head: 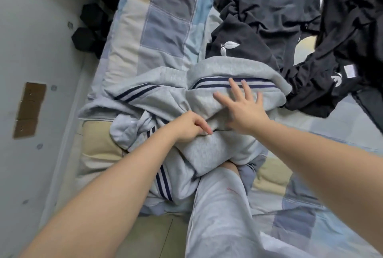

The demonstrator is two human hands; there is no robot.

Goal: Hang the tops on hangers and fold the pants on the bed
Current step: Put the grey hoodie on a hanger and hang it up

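1. Two hands work one garment at frame ctr: the grey pants [207,150] (prob. pants, judging by the navy side stripes) lie bunched on the quilt [165,19], partly over the person's leg [217,206] at bottom ctr.
2. Left hand [192,127]: fingers curled, pinching a fold of grey fabric just below ctr.
3. Right hand [242,108]: fingers straight & spread, palm flat on the doubled-over upper part, pressing it down. It grips nothing.
4. Progress, my read: fold begun, not finished. Upper section looks turned over once w/ stripes roughly lined up, but the lower-left part is rumpled & twisted. Early-to-mid on this one item.
5. Left to do: the black pile [269,9] at upper right, incl. a black piece w/ white leaf logo [244,36] touching the grey pants' far edge, & a black piece w/ white label [331,83] at right. All crumpled & unsorted; can't tell tops from pants.
6. No hangers in view & no finished folded stack visible, so the hanging step prob. isn't started.
7. Misc: dark dumbbells [89,29] at upper left, beside the bed.
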